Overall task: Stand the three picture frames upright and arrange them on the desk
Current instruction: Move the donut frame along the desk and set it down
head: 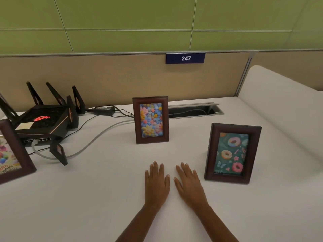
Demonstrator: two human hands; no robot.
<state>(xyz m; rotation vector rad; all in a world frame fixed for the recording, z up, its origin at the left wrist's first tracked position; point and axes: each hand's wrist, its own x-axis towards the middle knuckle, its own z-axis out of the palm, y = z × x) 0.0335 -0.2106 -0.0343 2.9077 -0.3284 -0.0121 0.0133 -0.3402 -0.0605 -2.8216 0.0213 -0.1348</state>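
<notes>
1. At the far left edge of the surface (pixel 87 198), a birthday picture frame (pixel 12 154) stands partly cut off, just beside a black router (pixel 43 121).
2. Farther back, near the middle, the flower picture frame (pixel 151 119) stands upright.
3. Left hand (pixel 156 184) and right hand (pixel 189 185) lie flat, fingers spread, holding nothing.
4. On the right, the doughnut picture frame (pixel 232 153) stands upright.
</notes>
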